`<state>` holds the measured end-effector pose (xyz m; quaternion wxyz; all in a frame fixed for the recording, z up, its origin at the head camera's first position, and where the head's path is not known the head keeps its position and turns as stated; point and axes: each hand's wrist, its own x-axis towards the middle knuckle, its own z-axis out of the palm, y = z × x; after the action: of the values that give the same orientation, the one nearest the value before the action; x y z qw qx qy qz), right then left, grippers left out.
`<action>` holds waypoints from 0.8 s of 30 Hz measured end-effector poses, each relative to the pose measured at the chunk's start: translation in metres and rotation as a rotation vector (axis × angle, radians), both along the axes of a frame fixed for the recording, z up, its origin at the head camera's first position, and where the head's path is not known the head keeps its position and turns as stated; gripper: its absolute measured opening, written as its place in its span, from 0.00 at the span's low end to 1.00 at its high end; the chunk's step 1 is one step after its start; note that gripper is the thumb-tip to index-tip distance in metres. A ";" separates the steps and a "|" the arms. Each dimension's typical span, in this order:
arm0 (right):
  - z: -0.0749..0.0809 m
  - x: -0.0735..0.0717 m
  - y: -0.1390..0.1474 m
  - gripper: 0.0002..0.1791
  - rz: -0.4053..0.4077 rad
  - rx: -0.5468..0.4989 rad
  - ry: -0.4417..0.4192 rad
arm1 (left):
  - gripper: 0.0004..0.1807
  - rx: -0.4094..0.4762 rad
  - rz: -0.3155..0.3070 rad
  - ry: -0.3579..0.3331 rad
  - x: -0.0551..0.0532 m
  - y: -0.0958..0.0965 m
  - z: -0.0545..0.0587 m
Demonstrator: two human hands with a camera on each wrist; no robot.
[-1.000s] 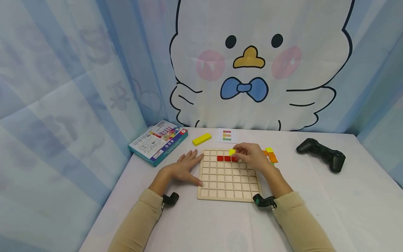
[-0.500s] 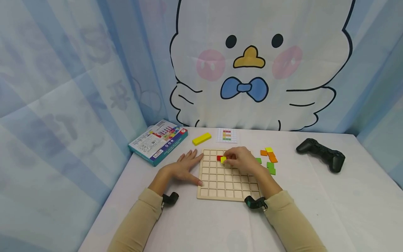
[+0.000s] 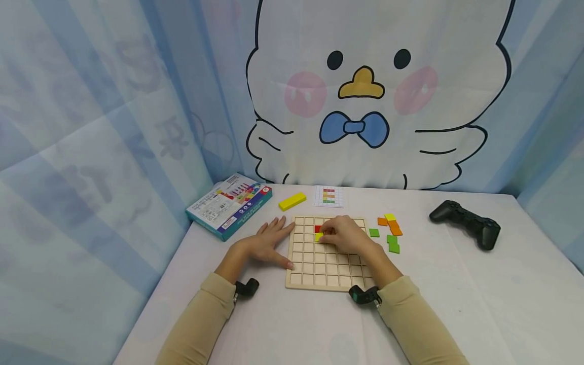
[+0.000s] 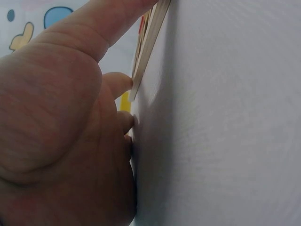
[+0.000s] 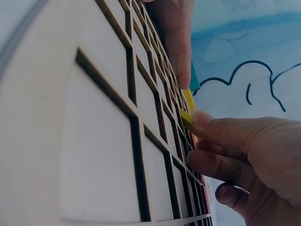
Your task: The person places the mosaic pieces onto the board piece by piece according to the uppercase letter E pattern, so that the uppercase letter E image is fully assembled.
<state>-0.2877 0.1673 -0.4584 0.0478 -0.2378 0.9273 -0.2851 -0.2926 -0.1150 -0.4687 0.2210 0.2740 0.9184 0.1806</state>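
A blue curtain (image 3: 538, 45) is hung behind a white-covered table (image 3: 479, 314), on which a wooden grid board (image 3: 307, 279) is laid. A flat box (image 3: 228, 205) is set at far left. The board's left edge is touched by the left hand (image 3: 264, 246), fingers spread; above the grid, a yellow tile (image 3: 319, 238) is pinched by the right hand (image 3: 349, 235). A black controller (image 3: 465, 224), printed card (image 3: 329, 196) and yellow block (image 3: 292, 202) are placed farther out. Orange tiles (image 3: 395, 228) and green tiles (image 3: 374, 232) are scattered right of the board. The pinched tile is held just nearer than a red tile (image 3: 317, 229); whether it is seated cannot be told.
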 end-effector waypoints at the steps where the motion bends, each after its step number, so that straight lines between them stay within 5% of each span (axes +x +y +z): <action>1: 0.000 0.000 0.000 0.09 0.002 0.008 0.007 | 0.67 0.004 0.000 0.001 0.000 0.000 0.000; 24: -0.002 0.006 -0.003 0.15 -0.016 0.040 0.046 | 0.67 0.013 -0.005 0.001 -0.001 -0.001 -0.001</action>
<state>-0.2815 0.1644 -0.4605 0.0288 -0.2356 0.9356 -0.2613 -0.2931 -0.1160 -0.4695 0.2193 0.2777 0.9166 0.1860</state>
